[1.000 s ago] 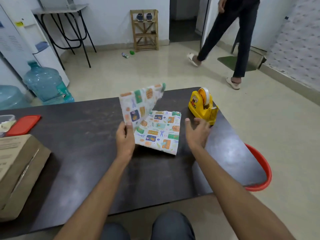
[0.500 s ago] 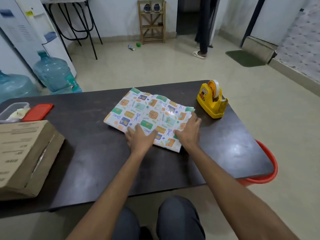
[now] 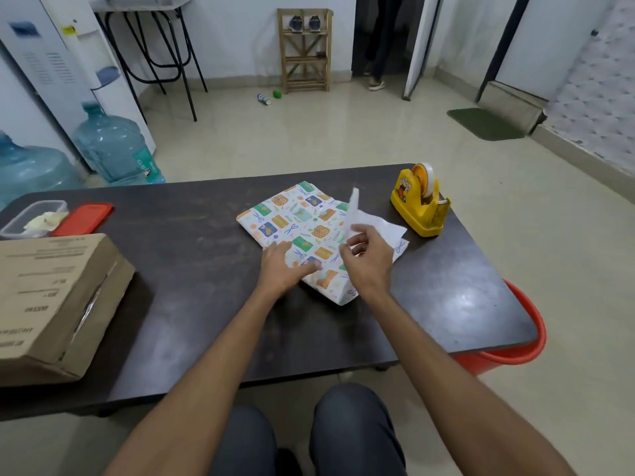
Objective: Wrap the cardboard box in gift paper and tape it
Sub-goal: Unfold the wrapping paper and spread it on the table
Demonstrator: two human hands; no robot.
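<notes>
Patterned gift paper lies folded on the dark table. Left hand flat, fingers straight, pressing it down, probably as an anchor. Right hand pinches a white-backed flap, held raised, apparently to unfold. Cardboard box at the table's left edge, well apart. Yellow tape dispenser near the paper.

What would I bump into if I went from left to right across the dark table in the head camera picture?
Big brown cardboard box → colourful patterned gift paper → yellow plastic tape dispenser → orange-red plastic bucket, just past the table's right edge.
</notes>
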